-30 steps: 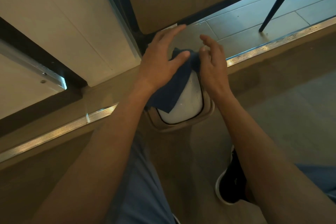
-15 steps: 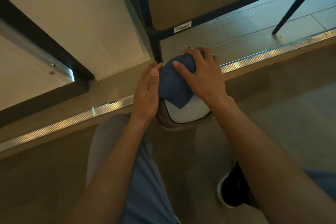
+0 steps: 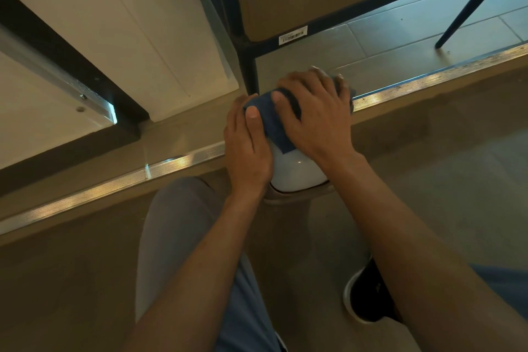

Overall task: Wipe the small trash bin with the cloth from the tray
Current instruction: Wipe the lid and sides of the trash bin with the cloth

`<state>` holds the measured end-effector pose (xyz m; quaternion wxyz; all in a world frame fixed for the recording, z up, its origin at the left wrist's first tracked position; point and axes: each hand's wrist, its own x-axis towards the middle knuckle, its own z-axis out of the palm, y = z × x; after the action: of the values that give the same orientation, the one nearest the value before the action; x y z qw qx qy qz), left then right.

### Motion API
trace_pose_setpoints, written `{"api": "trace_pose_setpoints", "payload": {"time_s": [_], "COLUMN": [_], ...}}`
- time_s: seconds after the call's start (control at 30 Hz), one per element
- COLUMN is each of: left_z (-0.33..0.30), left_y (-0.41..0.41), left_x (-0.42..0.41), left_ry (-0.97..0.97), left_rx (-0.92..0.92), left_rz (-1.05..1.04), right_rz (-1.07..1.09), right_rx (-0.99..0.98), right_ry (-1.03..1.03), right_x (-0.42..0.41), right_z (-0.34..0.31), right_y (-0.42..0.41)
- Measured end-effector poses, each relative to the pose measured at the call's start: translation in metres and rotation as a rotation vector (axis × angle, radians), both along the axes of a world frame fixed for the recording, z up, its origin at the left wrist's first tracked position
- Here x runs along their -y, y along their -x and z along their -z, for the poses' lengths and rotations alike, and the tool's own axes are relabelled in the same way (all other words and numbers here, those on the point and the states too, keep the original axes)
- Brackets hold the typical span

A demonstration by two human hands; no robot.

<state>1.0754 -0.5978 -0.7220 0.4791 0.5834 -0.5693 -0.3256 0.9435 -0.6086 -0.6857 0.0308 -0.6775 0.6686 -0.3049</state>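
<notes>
Trash bin (image 3: 297, 173) stands upright on the floor beside a metal threshold strip (image 3: 114, 186). Right hand (image 3: 317, 117) presses the blue cloth (image 3: 275, 123) flat onto its white lid; left hand (image 3: 247, 148) rests flat against its side.

Cloth (image 3: 275, 123) lies on the bin (image 3: 297, 171), between both hands.
</notes>
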Motion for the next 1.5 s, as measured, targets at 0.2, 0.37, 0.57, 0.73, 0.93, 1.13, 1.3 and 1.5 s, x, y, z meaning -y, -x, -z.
{"api": "trace_pose_setpoints", "payload": {"time_s": [0.2,0.37,0.57,0.73,0.93,1.13,1.3,1.5], "left_z": [0.0,-0.004,-0.024,-0.031,-0.021,-0.021,-0.02,-0.019], "left_y": [-0.002,-0.001,-0.006,0.005,0.006,0.006,0.009,0.006], "left_x": [0.0,-0.002,0.009,0.018,0.011,0.011,0.011,0.009], "left_ry": [0.027,0.015,-0.083,-0.053,-0.036,-0.039,-0.023,0.02], "left_rx": [0.038,0.12,0.421,0.565,0.561,0.538,0.522,0.541], "left_rz": [-0.006,-0.026,0.051,0.113,0.041,0.003,0.006,0.039], "right_rz": [0.081,0.165,0.237,0.235,0.155,0.034,0.136,0.303], "right_rx": [-0.108,0.023,0.053,0.163,0.234,0.462,0.389,0.256], "right_ry": [-0.165,-0.363,-0.42,-0.438,-0.46,-0.496,-0.192,-0.262], "right_x": [0.007,0.029,0.048,0.053,0.053,0.046,-0.002,-0.009], "right_z": [0.005,-0.007,-0.009,-0.009,-0.006,-0.006,0.012,0.0], "right_y": [0.005,0.015,0.018,0.024,0.028,0.044,0.03,0.012]}}
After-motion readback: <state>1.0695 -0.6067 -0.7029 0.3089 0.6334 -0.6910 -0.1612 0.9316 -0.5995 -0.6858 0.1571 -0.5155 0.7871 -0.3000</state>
